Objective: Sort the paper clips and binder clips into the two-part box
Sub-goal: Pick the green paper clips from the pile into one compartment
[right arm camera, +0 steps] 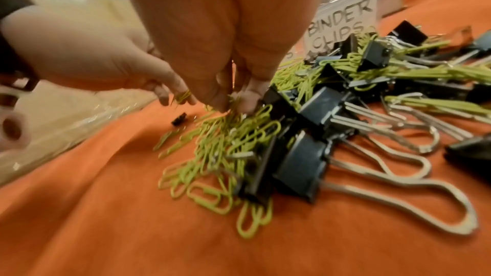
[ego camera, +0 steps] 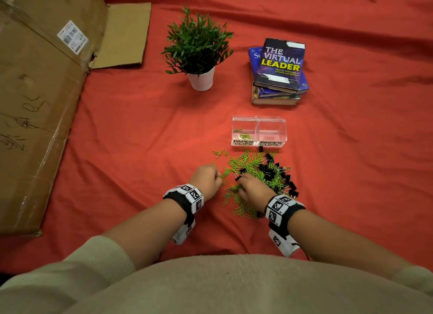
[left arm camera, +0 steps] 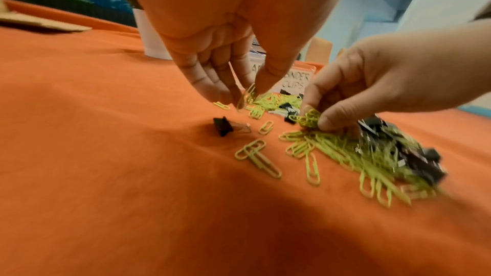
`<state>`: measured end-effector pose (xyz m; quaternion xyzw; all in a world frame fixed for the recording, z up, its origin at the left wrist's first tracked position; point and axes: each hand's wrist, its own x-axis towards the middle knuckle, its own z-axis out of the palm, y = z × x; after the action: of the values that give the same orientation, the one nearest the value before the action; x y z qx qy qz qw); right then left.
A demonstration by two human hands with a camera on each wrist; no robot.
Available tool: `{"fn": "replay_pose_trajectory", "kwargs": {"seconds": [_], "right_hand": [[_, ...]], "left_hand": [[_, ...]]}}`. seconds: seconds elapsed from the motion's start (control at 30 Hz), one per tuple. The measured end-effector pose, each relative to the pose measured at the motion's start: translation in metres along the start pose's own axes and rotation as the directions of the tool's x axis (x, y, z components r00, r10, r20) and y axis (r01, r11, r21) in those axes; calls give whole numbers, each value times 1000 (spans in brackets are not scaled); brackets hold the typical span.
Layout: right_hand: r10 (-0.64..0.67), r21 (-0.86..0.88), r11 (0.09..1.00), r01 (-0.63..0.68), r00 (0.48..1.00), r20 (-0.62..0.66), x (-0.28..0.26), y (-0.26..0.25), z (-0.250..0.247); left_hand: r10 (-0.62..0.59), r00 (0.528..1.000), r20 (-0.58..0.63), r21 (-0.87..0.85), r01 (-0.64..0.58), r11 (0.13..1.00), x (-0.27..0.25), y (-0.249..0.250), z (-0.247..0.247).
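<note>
Left hand [ego camera: 206, 177] sits at the left edge of the pile, fingers pointing down & pinching a couple of green paper clips [left arm camera: 247, 97] betw thumb and fingertips. Right hand [ego camera: 254, 188] is just beside it, in the middle of the pile, fingers curled round a small bunch of green clips w/ tips down in the heap. Pile of green paper clips [ego camera: 248, 170] spreads over the red cloth [ego camera: 140, 138]; black binder clips [ego camera: 281, 177] mixed in, mostly on its right side, one lone binder clip off to the left in the left wrist view. Clear two-part box [ego camera: 259, 132] stands just behind the pile: left part, marked PAPER CLIPS, has a few green clips in it; right part is marked BINDER CLIPS.
</note>
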<state>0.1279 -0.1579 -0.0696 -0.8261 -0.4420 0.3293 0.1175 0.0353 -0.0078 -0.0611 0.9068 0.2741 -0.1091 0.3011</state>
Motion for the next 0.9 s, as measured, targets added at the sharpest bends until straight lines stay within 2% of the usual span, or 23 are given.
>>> {"fn": "replay_pose_trajectory", "kwargs": {"seconds": [0.1,0.17,0.27,0.37,0.5,0.63,0.7,0.77,0.83,0.9], "right_hand": [[101,187,977,-99,995,-3,0,3,-15],[159,322,934,-157,987,18,2,5,-29],[208,446,875,-186,978,-1,10,8,-60],[240,477,862,-173,967,-83,27,9,-92],[277,340,919,-198,940,-201,57,9,-118],[288,196,948,-250,938,-192,75,6,-122],[219,106,974,-198,942,-252,72,5,-117],[70,15,998,-68,947,-313,63,2,-106],[-73,-84,995,54,967,-246,55,2,-89],[-131,-198,974,115,989,-74,51,6,-72]], "left_hand": [[-84,996,3,-131,84,988,7,3,0],[-86,996,16,-146,88,985,13,5,1],[-42,998,48,-49,44,998,24,10,4],[27,998,57,66,-31,997,31,13,10],[70,994,81,198,-85,976,34,13,15],[88,993,78,229,-104,968,34,13,17],[90,993,72,224,-104,969,33,14,18],[87,994,73,219,-101,970,33,13,19],[82,993,87,226,-100,969,33,12,19],[78,992,98,229,-99,968,34,11,20]]}}
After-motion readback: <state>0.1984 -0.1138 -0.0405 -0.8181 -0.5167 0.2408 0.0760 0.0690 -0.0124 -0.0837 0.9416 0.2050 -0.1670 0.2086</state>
